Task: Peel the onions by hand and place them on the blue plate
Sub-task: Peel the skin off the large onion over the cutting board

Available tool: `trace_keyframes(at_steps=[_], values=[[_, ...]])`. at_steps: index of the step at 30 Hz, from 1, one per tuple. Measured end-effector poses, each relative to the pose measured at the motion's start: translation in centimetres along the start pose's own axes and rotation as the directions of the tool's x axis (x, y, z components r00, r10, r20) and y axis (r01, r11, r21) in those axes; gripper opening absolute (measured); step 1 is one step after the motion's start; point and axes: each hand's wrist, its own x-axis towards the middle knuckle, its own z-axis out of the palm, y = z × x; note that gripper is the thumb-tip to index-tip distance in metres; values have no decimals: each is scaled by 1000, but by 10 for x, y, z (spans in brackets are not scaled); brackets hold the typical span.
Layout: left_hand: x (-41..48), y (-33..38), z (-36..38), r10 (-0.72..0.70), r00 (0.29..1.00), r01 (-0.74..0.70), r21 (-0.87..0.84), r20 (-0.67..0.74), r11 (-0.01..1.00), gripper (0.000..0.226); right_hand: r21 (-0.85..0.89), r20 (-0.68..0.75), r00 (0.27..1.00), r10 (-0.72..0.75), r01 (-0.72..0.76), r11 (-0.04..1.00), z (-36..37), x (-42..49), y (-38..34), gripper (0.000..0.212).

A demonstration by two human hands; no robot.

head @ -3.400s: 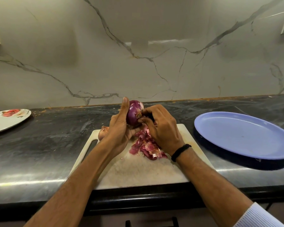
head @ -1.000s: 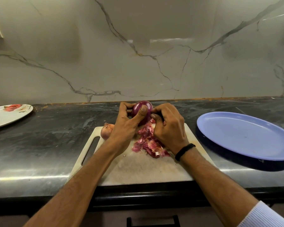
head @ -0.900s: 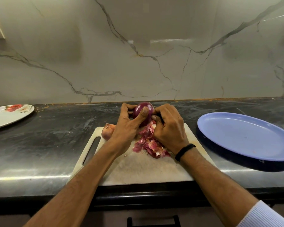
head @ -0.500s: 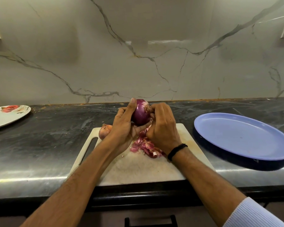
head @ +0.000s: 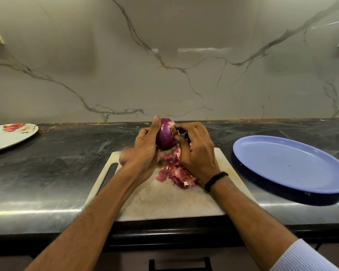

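Note:
A purple onion is held above the far end of the white cutting board. My left hand grips it from the left and below, thumb under it. My right hand pinches at the onion's root end on its right side. A heap of pink-purple peels lies on the board under my hands. A second, unpeeled onion sits on the board's far left corner, mostly hidden behind my left hand. The blue plate lies to the right on the counter with nothing on it.
A white plate with a red flower print sits at the far left of the dark counter. A marble wall rises behind the counter. A drawer handle shows below the counter's front edge.
The onion has been turned in my hands: its root end now faces right toward my right fingers. My left thumb has gone from over the onion to under it.

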Motion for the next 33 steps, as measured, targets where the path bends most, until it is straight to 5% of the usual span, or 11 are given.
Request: trace_keyframes(at_steps=[15, 29, 33], values=[[-3, -8, 5, 10, 994, -10, 5, 106, 1000, 56, 90, -94, 988, 121, -113, 990, -1, 1, 0, 6], [-1, -12, 6, -14, 988, 15, 0, 152, 1000, 37, -7, -21, 978, 210, -210, 978, -1, -1, -12, 45], [0, -12, 7, 0, 993, 0, 2, 120, 1000, 40, -4, -26, 969, 244, -244, 970, 1, -1, -11, 37]])
